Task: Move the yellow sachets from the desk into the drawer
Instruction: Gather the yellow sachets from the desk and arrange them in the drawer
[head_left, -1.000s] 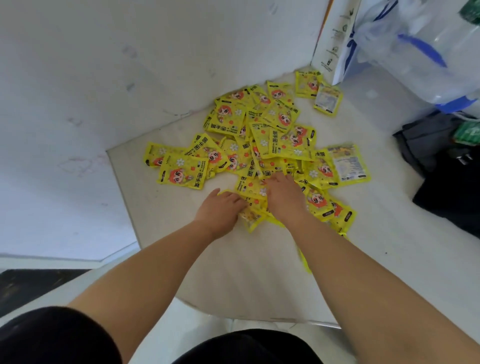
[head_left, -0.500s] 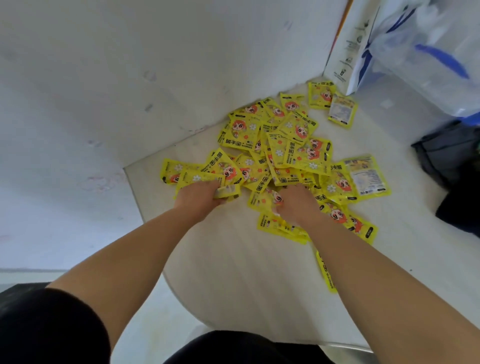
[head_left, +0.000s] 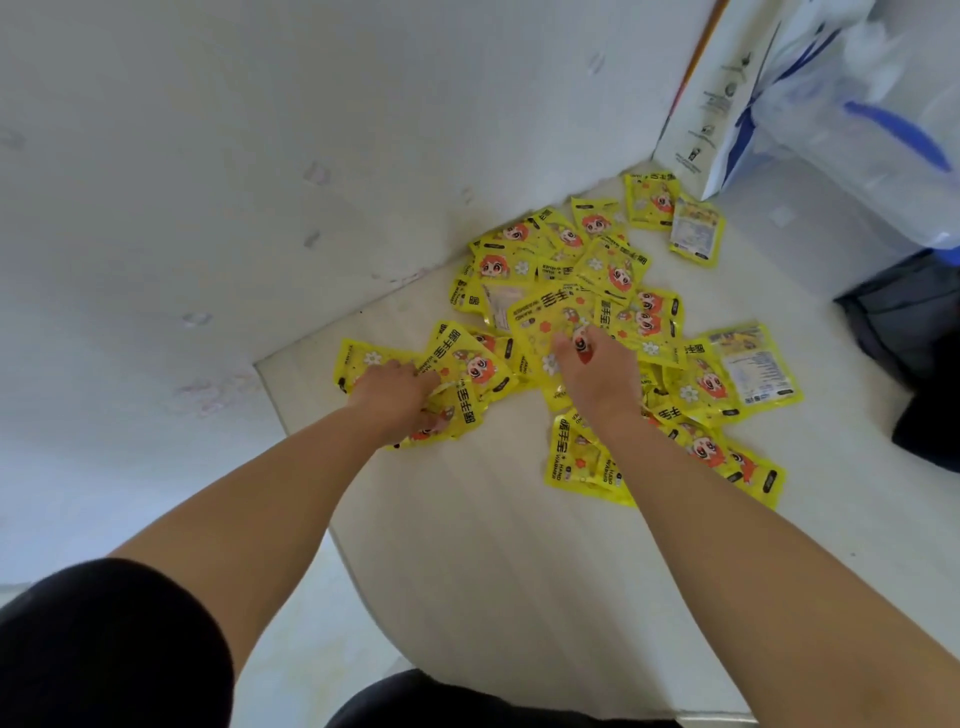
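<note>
Many yellow sachets (head_left: 618, 312) litter the pale desk (head_left: 493, 545); left hand (head_left: 395, 389) clutches some, right hand's (head_left: 597, 374) grip unclear

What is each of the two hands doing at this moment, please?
Left hand: closed on a few yellow sachets.
Right hand: laid on the sachet pile; grip cannot be told.

Pale desk (head_left: 467, 571), scattered yellow sachets (head_left: 613, 270)
</note>
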